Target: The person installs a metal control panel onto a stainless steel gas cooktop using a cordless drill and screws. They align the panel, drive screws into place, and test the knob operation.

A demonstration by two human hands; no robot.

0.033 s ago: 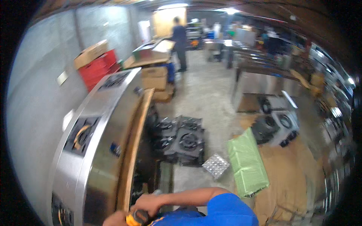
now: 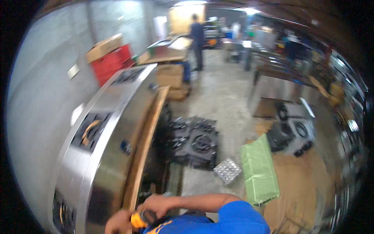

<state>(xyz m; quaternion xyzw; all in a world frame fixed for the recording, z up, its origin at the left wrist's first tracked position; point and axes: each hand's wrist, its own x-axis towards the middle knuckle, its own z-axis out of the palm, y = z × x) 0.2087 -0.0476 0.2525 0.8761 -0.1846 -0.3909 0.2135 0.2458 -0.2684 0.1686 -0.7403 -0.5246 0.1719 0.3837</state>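
Observation:
At the lower edge, my right hand (image 2: 156, 204) is closed by a yellow and black power tool (image 2: 139, 220), drill-like in shape. My left hand (image 2: 118, 221) is at the tool's other side, against the front of a long stainless steel gas stove (image 2: 74, 165); its fingers are blurred and partly hidden. Black burner openings (image 2: 91, 130) sit in the stove's top, and small blue-dark fittings (image 2: 126, 147) are on its front panel. A wooden strip (image 2: 150, 132) runs along the stove's lower front, close to both hands.
Black cooktops (image 2: 200, 142) lie on the floor ahead, beside a silver wrapped square (image 2: 228, 171) and a green package (image 2: 259, 169). Cardboard (image 2: 296, 183) covers the floor at right. Red crates (image 2: 111, 64) and boxes (image 2: 169, 76) stand far left; another person (image 2: 197, 41) stands beyond them.
The view has swung a little, so the stove and floor things sit farther right in it. Both hands stay around the yellow and black power tool.

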